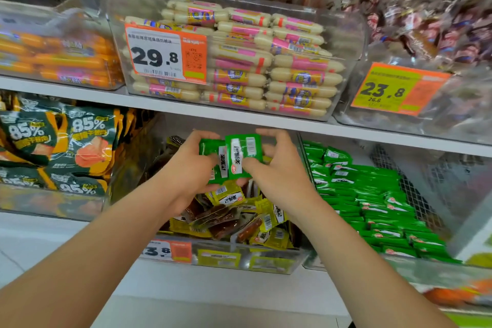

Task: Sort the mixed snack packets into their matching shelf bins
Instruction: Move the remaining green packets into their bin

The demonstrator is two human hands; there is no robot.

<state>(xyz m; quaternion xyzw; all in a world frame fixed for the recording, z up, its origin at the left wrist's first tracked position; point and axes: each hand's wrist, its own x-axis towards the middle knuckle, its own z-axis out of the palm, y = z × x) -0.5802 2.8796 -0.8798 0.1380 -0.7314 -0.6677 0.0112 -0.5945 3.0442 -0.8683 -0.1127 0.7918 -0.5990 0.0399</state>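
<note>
A small stack of green snack packets [241,154] is held above the middle clear bin [239,258], which is full of yellow packets [269,224]. My left hand [190,165] grips the stack from the left, fingers curled round its edge. On the right, my right hand [277,165] pinches the front green packet between thumb and fingers. The bin to the right [436,194] holds rows of matching green packets [372,200].
The shelf above carries clear bins of pale sausages [266,61], orange sausages [58,58] and dark wrapped snacks [426,34]. Dark green and orange pouches [61,146] fill the bin at the left. The white shelf edge [239,114] runs just above my hands.
</note>
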